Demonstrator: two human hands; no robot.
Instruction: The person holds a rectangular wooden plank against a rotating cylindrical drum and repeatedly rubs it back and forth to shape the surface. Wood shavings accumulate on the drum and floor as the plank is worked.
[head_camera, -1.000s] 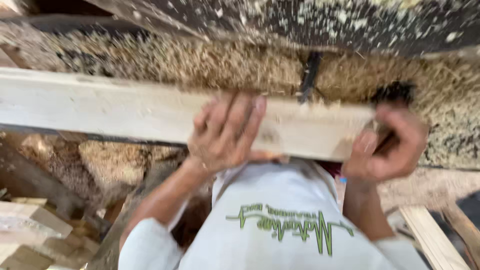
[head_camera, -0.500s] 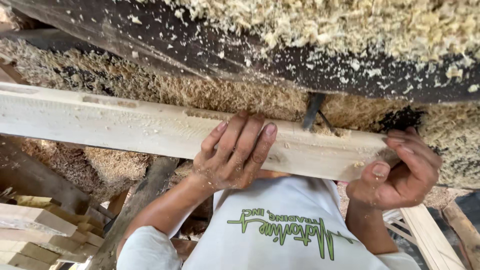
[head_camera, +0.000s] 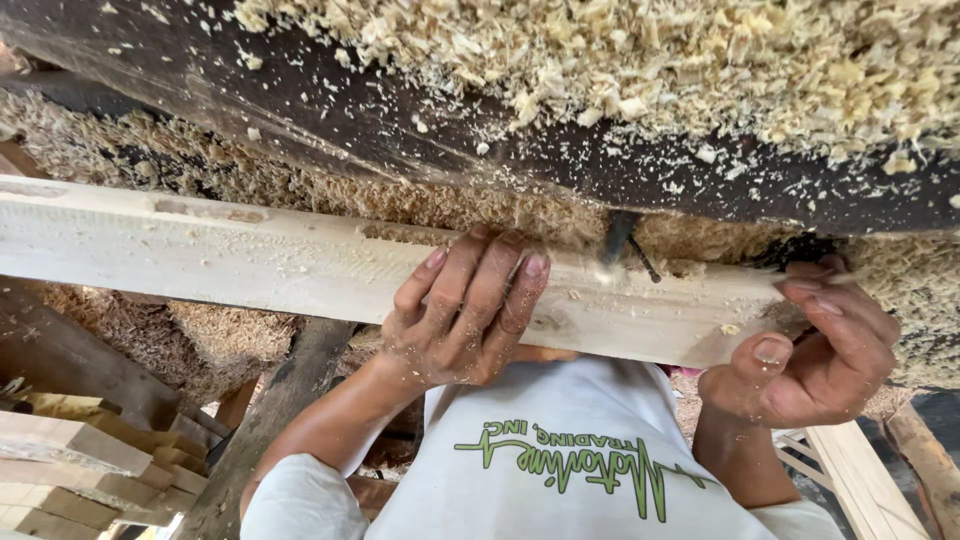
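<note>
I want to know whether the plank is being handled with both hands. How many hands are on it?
2. The left hand lies flat on the plank near its middle; the right hand grips its right end, thumb on the front face.

Board across the middle, a hand at its centre and another at its end

The long board (head_camera: 250, 262) runs from nine o'clock toward three. The left hand (head_camera: 468, 310) lies flat on its middle; the right hand (head_camera: 810, 350) wraps its three o'clock end. The shavings-covered bench (head_camera: 600, 90) lies behind at twelve, stacked boards (head_camera: 70, 465) at seven.
</note>
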